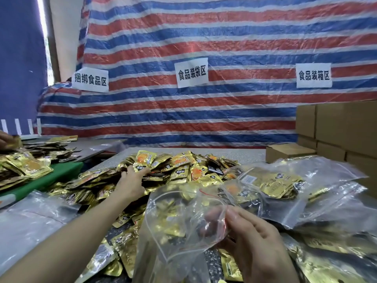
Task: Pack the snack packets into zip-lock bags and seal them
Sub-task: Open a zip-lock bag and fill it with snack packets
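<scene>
Left hand [130, 184]: fingers grip one of the glossy gold-foil snack packets [179, 166] heaped on the speckled table [234, 153].
Right hand [251, 237]: fingers pinch a crinkled clear zip-lock bag [173, 221], mouth gaping.
Right edge: stacked cardboard boxes [336, 123].

The fingertips of the left hand [130, 183] are buried among the snack packets [183, 166]; its grip cannot be judged. Fingers of the right hand [255, 242] are blurred behind the zip-lock bag [171, 225]. The cartons [346, 127] and a second hand [5, 139] are cut off by the edges
</scene>
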The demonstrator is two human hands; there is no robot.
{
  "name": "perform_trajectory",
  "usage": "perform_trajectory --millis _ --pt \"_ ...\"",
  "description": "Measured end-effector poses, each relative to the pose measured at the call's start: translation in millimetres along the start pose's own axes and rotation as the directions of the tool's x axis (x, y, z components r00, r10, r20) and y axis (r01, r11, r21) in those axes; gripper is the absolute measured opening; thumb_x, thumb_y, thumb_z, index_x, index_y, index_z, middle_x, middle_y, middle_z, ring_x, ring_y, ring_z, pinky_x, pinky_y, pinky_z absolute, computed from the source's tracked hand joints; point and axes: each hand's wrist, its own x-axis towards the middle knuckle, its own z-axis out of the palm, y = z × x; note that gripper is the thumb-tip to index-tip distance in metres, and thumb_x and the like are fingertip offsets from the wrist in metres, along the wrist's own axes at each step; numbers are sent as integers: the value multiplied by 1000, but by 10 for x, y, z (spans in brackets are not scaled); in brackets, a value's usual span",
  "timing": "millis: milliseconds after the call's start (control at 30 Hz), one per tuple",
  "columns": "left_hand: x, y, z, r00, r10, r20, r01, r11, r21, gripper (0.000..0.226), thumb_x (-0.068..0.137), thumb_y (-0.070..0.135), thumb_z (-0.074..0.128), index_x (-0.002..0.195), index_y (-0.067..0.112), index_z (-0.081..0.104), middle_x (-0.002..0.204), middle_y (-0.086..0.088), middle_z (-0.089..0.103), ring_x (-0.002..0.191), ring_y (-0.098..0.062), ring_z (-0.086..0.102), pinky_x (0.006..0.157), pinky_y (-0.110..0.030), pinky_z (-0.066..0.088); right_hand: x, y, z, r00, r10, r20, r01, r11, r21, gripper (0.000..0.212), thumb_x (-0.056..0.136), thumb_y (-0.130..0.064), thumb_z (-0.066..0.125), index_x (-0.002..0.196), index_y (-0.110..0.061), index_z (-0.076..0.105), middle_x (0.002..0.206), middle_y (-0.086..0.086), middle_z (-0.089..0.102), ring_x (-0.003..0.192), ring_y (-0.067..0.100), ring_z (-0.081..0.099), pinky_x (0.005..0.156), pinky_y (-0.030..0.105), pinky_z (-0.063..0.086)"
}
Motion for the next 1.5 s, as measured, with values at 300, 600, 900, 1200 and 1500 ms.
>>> perform_trajectory --millis 300,600,900,1200,1500 --pt "-462 -213 -315 786 267 -558 -293 955 46 32 99 8 54 128 18 65 96 -9 70 46 -22 53 38 -29 43 -13 -12 20 997 -41 68 40 999 18 58 61 -63 78 86 -11 79 74 17 71 71 26 66 61 29 53" --pt "-1142 -269 -947 814 101 -572 -370 849 -377 34 99 10 55 131 19 60 88 -3 68 59 -24 68 42 -40 53 -79 -29 68 997 -3 75 5 1000 -25 31 84 -33 56 86 -13 80 81 11 72 74 20 63 62 26 51" --pt "-1874 241 -1931 810 46 -585 -522 511 -683 24 98 8 57 105 27 70 101 1 71 85 -11 73 62 -20 58 -141 -90 123 996 24 86 -20 999 -47 29 93 -35 60 88 -15 79 89 12 73 80 20 64 66 27 51" --pt "-2324 595 -2245 842 252 -477 -512 650 -561 22 91 5 65 91 23 78 90 15 74 81 -7 72 66 -17 58 -139 -68 130 997 -14 73 15 1000 -13 43 89 -47 62 87 -5 71 83 13 69 77 20 64 70 31 53" --pt "-2585 914 -2189 826 411 -385 -531 796 -289 19 92 15 63 93 27 77 87 18 72 76 -4 68 65 -38 61 -167 -121 165 993 -73 98 77 996 -46 34 85 -53 60 76 -22 71 74 8 57 70 21 52 70 40 44"
